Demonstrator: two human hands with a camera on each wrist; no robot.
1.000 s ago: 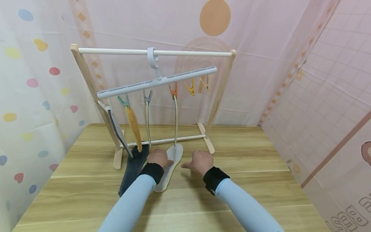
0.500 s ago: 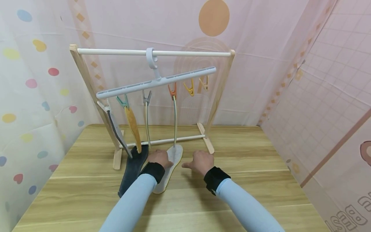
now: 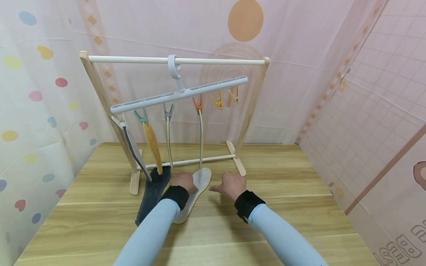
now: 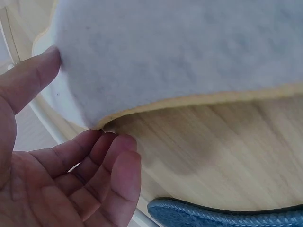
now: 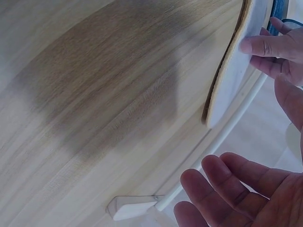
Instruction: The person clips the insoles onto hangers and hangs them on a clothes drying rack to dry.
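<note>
White insole [image 3: 195,192] toe now lifted; left hand [image 3: 181,181] fingers pinch it, right hand [image 3: 232,184] relaxed beside.

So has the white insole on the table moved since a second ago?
Yes. The white insole has its toe end lifted off the table, nearer the rack's lower rail, pinched by the left hand.

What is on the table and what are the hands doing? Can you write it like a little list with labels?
left hand: lifting the edge of the white insole, thumb on top, fingers under it
right hand: open, holding nothing, beside the white insole
dark insole: flat on the table, left of the white one
rack: wooden, with a hanger on its bar
clips: four hold insoles, two are free
</note>
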